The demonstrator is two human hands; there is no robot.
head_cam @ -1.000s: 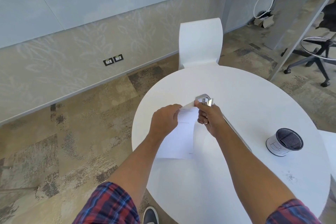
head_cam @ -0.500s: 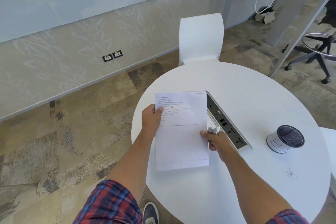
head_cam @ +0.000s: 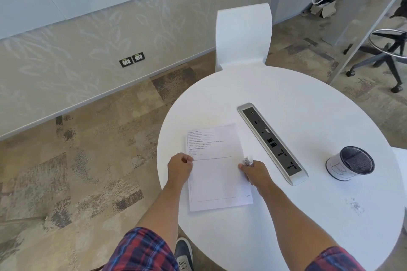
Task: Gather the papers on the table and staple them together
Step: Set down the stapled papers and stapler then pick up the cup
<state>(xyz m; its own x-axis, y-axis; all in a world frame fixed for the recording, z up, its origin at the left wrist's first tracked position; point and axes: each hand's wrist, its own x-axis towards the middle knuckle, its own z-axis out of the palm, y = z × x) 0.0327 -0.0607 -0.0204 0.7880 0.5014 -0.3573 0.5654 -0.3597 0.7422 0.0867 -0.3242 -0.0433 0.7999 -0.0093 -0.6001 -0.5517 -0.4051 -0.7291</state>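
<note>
The papers [head_cam: 217, 167] lie flat as one squared stack on the near-left part of the round white surface [head_cam: 308, 99], printed side up, with the text block at the far end. How many sheets the stack holds cannot be told, and no staple is discernible at any corner.

The left hand [head_cam: 179, 168] rests at the stack's left edge, fingers curled and touching the paper; whether it pinches the sheets or merely presses on them cannot be told. The right hand [head_cam: 255, 171] sits at the stack's right edge, closed around a small metallic stapler [head_cam: 248, 161] whose tip projects from the fist and points away from the person, clear of the paper. The two hands are apart, one on each side of the stack.

No loose sheets are visible elsewhere on the surface. Other items present: a recessed power strip [head_cam: 272, 142] just right of the stack, and a cup [head_cam: 350, 166] lying further right, well apart from the papers.

Assessment: gathering appears complete, since the sheets are aligned in one pile. Whether stapling is done cannot be confirmed. If it is done, only the release of the stapler remains; if not, a corner must still be fed into the stapler.
</note>
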